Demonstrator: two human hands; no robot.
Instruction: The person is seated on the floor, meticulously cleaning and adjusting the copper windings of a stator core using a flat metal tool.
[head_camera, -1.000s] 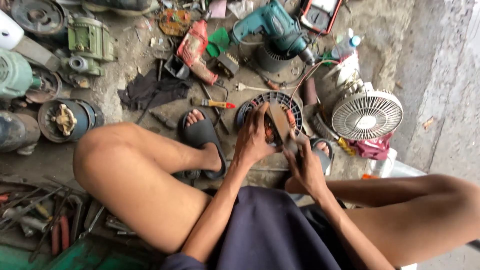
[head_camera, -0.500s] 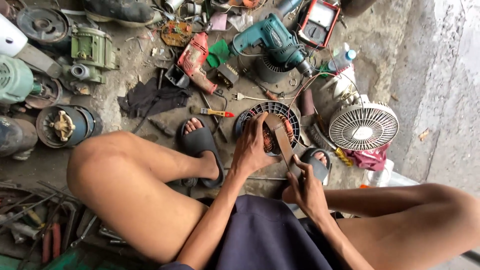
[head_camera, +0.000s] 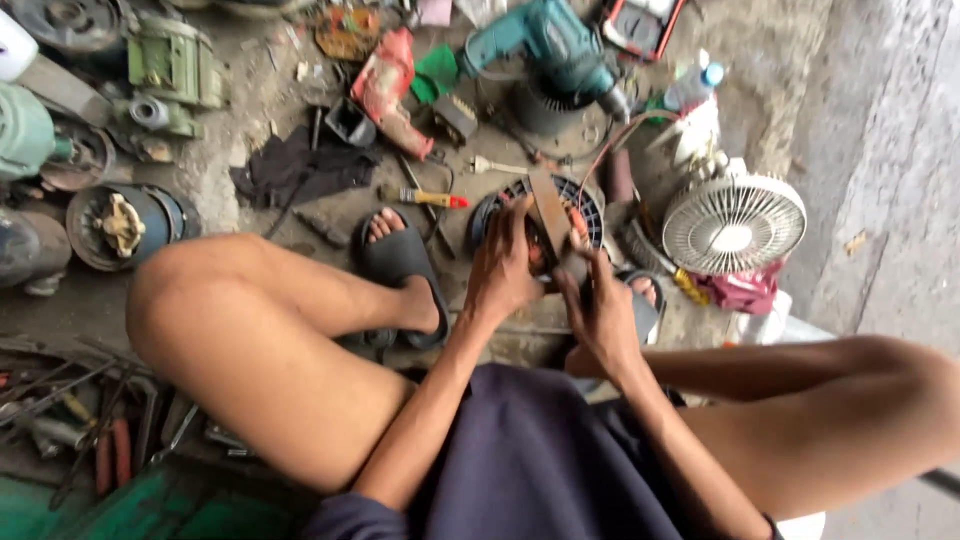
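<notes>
- The person sits low over a concrete floor (head_camera: 760, 70) crowded with tools and motor parts, both hands working between the knees.
- The left hand (head_camera: 505, 270) rests on a round black motor stator (head_camera: 535, 220) with copper windings; its fingers are curled down over the near rim, touching it.
- A flat brown metal bar (head_camera: 550, 215) lies tilted across the stator's top.
- The right hand (head_camera: 605, 315) sits just beside the left, its fingers closed around the bar's lower end; I cannot tell what else, if anything, is in that grip.
- The stator sits on the floor between two feet in black sandals (head_camera: 395, 270), right in front of the person.
- Just right of it stands a small white fan (head_camera: 735, 225), with a red cloth at its foot.
- Beyond the stator lie a yellow-handled screwdriver (head_camera: 425, 197), a teal electric drill (head_camera: 550, 45) and a dark rag (head_camera: 300, 165).
- Far left, well apart, sit green motor housings (head_camera: 175, 65).
</notes>
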